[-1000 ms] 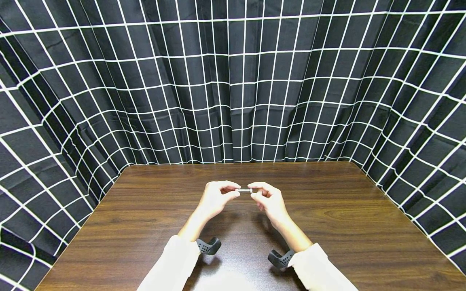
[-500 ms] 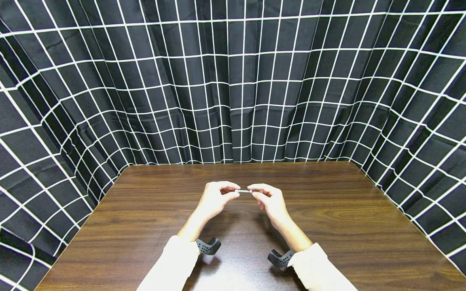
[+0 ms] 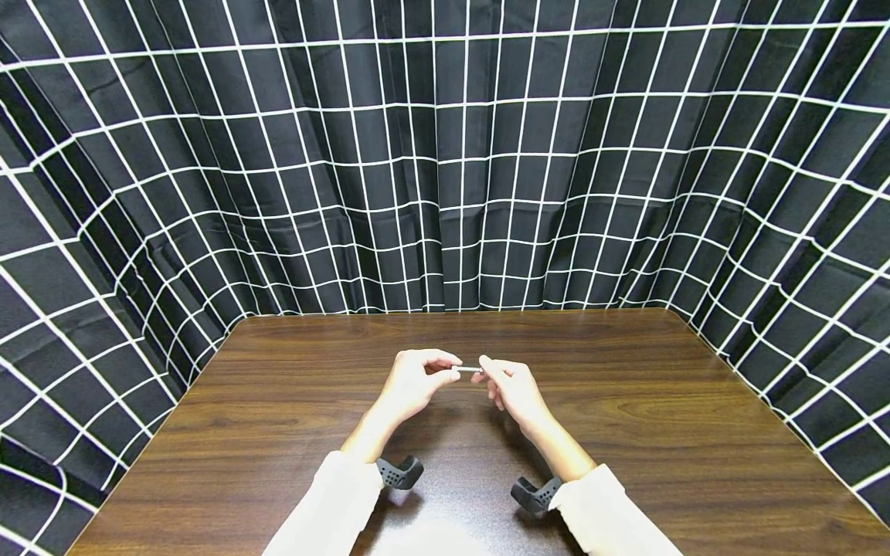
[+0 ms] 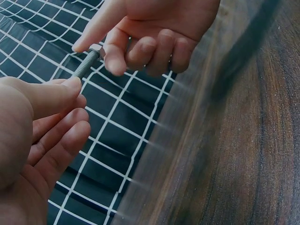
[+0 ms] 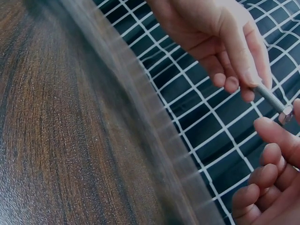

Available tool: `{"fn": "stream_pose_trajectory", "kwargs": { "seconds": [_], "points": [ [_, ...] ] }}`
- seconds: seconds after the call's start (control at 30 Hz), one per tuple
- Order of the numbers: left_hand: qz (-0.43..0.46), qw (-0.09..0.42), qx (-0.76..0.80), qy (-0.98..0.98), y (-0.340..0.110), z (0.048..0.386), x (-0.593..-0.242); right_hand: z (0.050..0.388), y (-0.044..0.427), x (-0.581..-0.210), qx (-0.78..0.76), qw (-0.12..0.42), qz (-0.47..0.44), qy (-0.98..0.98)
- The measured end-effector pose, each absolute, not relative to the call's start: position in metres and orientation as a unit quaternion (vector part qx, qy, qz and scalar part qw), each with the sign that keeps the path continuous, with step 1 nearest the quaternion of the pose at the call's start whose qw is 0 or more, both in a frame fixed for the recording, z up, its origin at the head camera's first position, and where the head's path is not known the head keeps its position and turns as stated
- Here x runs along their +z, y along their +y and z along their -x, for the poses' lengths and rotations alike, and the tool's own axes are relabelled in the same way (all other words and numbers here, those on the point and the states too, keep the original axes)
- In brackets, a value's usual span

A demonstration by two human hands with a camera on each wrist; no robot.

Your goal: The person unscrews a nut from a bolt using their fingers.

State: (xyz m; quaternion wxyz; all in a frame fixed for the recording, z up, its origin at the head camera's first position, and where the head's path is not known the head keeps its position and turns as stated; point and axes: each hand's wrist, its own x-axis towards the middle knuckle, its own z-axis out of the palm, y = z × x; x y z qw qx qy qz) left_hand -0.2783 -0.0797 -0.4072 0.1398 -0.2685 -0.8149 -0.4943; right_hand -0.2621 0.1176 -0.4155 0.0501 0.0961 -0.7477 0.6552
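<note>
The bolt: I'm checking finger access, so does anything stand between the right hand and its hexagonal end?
Nothing visible does: the right hand has its fingertips at the hexagonal end of the bolt. The left hand pinches it farther along.

Spreads wide as a dark brown, wood-grained, flat-topped table (image 3: pixel 660 401), with rounded corners at both ends of a nearly straight far edge. Slants outward along the left and right edges and runs out of view toward the near edge. Carries darker and lighter streaks of grain, mostly running from the left edge toward the right edge. Catches a bright white patch of glare (image 3: pixel 431 537) at the middle of the near part. Takes small dark shadows (image 3: pixel 405 506) on either side of that glare, and softer, fainter ones nearer the middle. Looks finely speckled and slightly glossy in both wrist views.
</note>
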Motion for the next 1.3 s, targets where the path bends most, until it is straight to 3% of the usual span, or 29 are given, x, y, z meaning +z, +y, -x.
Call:
{"fn": "stream_pose_trajectory", "kwargs": {
  "seconds": [0.37, 0.6, 1.3],
  "points": [
    [0.277, 0.145, -0.486, -0.816, -0.079, 0.281, -0.411, 0.242, 0.116, -0.387, 0.65, 0.025, -0.104, -0.752],
    [0.281, 0.153, -0.484, -0.815, -0.08, 0.28, -0.409, 0.263, 0.121, -0.414, 0.656, 0.03, -0.112, -0.746],
    [0.267, 0.151, -0.491, -0.815, -0.082, 0.279, -0.406, 0.259, 0.121, -0.41, 0.689, 0.064, -0.147, -0.707]
  ]
}}
